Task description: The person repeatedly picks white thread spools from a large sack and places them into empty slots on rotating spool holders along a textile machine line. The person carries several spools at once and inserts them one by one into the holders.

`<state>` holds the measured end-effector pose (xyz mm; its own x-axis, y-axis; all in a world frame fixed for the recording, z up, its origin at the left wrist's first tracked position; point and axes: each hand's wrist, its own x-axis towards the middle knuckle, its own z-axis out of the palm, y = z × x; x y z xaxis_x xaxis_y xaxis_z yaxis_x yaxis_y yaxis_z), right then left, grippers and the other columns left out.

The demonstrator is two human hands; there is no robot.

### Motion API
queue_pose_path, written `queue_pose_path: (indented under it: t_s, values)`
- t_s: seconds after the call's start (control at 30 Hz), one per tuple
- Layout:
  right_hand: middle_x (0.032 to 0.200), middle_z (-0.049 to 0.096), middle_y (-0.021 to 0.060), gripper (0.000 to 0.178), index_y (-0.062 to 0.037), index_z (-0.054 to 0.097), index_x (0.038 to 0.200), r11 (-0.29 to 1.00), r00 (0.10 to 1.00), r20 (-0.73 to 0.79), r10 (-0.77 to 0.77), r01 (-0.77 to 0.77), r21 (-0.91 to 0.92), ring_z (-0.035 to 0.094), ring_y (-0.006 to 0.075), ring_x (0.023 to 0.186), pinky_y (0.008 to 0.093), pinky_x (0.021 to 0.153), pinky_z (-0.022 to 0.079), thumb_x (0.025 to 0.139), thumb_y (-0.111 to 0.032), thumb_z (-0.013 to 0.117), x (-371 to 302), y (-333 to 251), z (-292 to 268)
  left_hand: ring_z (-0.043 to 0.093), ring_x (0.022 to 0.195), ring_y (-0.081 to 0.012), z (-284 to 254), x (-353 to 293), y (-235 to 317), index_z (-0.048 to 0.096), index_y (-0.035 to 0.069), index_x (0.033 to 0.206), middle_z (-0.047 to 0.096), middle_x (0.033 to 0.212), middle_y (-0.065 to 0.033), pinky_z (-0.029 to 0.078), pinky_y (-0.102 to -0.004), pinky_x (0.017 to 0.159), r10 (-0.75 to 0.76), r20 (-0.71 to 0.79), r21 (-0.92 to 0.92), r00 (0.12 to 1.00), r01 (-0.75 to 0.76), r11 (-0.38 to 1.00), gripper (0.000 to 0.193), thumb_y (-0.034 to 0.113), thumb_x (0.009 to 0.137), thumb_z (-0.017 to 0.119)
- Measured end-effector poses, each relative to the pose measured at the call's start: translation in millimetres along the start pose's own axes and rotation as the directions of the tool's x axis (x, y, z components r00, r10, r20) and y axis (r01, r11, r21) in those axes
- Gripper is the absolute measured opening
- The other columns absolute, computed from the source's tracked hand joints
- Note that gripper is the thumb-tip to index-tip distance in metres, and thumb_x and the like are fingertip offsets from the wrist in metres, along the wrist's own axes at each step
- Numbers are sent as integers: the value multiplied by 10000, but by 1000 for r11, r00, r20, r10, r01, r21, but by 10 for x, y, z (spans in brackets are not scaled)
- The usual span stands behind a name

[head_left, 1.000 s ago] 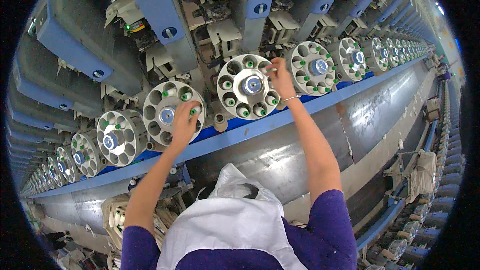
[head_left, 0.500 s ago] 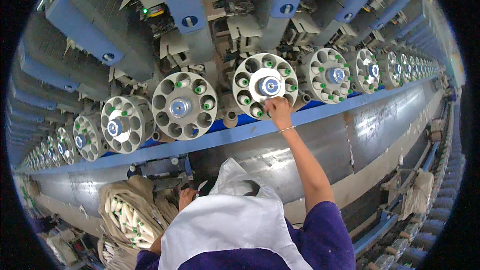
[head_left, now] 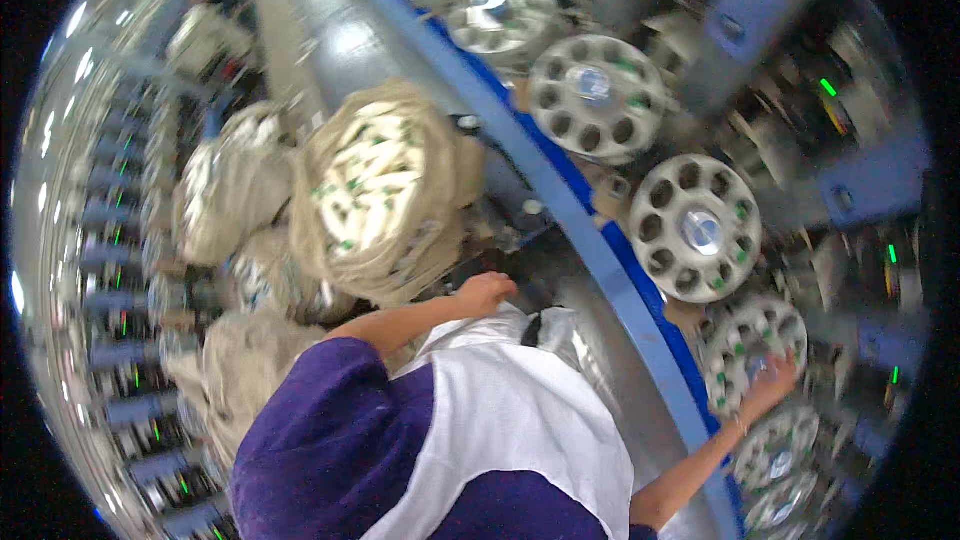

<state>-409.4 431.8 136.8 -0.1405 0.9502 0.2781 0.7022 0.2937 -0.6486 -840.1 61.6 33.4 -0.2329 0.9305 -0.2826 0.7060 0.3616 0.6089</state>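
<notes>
Honestly, any print's a blur. Right arm's stretched out, right hand [head_left: 774, 378] at a slotted holder [head_left: 750, 338] past the blue rail's [head_left: 592, 240] edge; left hand [head_left: 488, 291] near the apron [head_left: 520, 410]. Can't tell either grip.

Right grip [head_left: 776, 380] at round holder [head_left: 745, 343], left grip [head_left: 487, 290] beside apron [head_left: 520, 405], sack [head_left: 452, 155] of white bobbins [head_left: 368, 180]

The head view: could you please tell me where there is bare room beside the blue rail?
Grey metal lies bare above the bobbin sack, left of the blue rail, and between that rail and the white apron. The sack and the round magazine at the right hand are crowded.
</notes>
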Motion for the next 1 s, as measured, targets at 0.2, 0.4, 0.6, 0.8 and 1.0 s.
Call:
queue_pose_path:
  t_s: [0.2,0.4,0.6,0.8,1.0]
  values:
    - [1296,485,191,415,11,529,1212,959,890,-409,-202,95,-268,456,325,1198,445,966,406,962,-316,478,417,-697,-3,534,949,-279,-217,-376,7,605,93,950,562,947,-86,480,-385,794,-8,-168,-42,986,0,999,265,14,700,564]
    - [1320,477,177,316,-2,567,1160,899,913,29,-406,405,-168,415,328,1248,433,1051,302,955,-226,479,421,-1700,962,497,989,-304,-1013,-510,-491,577,51,987,529,1016,-122,432,-395,842,71,-548,125,833,-2,992,323,-9,669,564]
    - [1299,495,153,236,-21,577,1107,904,752,508,-420,394,164,427,308,1239,383,1025,324,913,-143,519,97,-2991,2370,530,998,-341,-1767,-978,-2087,530,20,1114,550,1041,-171,425,-430,855,-429,-818,-178,383,541,822,387,48,744,639]
    - [1254,508,156,230,-41,582,1081,714,226,767,-600,584,386,460,337,1179,392,992,369,854,-68,558,-625,-4760,3638,553,915,-372,-2011,-1075,-3172,528,8,1169,577,1032,-201,442,-445,788,-923,-385,-717,-8,632,294,392,139,813,627]
    - [1205,538,166,280,-45,570,1084,557,-249,733,-633,512,654,500,361,1117,404,968,401,806,-54,605,-1339,-5742,4758,528,861,-366,-2078,-802,-3154,564,28,1086,555,891,-180,400,-460,770,-863,-504,-709,-42,591,385,306,166,820,627]
